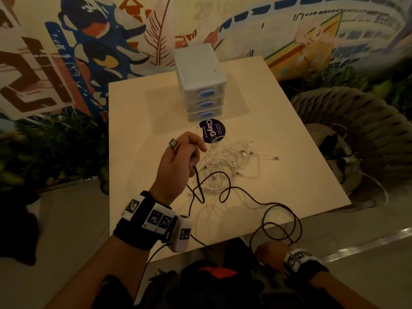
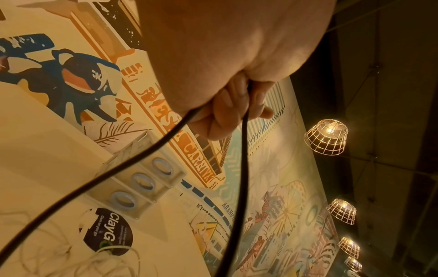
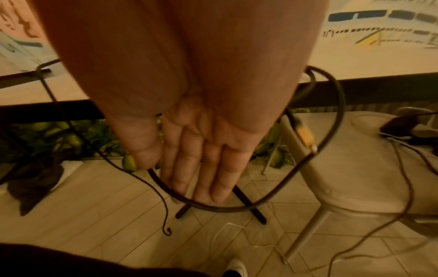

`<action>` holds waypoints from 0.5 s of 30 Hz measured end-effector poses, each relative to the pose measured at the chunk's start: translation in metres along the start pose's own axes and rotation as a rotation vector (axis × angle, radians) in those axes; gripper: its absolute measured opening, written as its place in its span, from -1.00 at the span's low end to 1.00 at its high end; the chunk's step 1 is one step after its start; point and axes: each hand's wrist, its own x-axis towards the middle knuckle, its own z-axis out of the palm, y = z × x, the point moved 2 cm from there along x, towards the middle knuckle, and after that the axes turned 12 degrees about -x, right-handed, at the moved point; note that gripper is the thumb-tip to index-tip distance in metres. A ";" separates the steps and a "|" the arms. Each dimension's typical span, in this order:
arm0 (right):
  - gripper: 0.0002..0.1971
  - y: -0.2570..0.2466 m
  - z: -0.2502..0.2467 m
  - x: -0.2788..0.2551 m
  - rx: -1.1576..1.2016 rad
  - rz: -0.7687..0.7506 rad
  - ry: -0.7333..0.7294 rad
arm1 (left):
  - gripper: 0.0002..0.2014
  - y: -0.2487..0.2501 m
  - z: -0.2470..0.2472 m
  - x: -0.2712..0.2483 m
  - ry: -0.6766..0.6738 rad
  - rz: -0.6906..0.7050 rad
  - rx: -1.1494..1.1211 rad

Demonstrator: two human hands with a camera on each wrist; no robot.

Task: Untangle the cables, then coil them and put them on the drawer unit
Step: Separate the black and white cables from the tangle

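My left hand (image 1: 191, 152) is raised over the table and grips a black cable (image 1: 245, 195), whose plug end (image 1: 172, 144) sticks out above the thumb. In the left wrist view two black strands (image 2: 241, 168) run down out of the fist (image 2: 232, 112). The cable loops across the table to my right hand (image 1: 265, 250) at the near edge. There the thumb pinches a loop of the cable (image 3: 237, 209) against straight fingers (image 3: 189, 178). A tangle of white cables (image 1: 227, 161) lies mid-table. The white drawer unit (image 1: 198, 70) stands behind it.
A round dark sticker (image 1: 211, 130) lies on the pale table (image 1: 145, 130) in front of the drawers. A woven chair (image 1: 356, 119) with cables on its seat stands to the right. A yellow-tipped plug (image 3: 305, 135) hangs near the loop. Plants line the floor.
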 end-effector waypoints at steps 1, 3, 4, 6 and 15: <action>-0.60 -0.007 -0.001 0.000 -0.029 0.001 0.015 | -0.77 -0.002 0.000 -0.002 -0.008 -0.002 0.004; -0.62 -0.016 -0.004 -0.003 -0.060 0.002 0.058 | -0.76 -0.005 -0.001 -0.005 -0.022 -0.011 -0.001; -0.63 -0.021 -0.008 -0.007 -0.071 -0.002 0.069 | -0.76 -0.007 -0.001 -0.007 -0.030 -0.017 -0.005; -0.62 -0.028 -0.016 -0.017 -0.109 -0.013 0.069 | -0.76 -0.010 0.000 -0.011 -0.047 -0.038 -0.017; -0.47 -0.059 -0.122 -0.089 0.145 -0.212 0.727 | -0.70 -0.013 0.025 -0.015 -0.209 -0.121 -0.087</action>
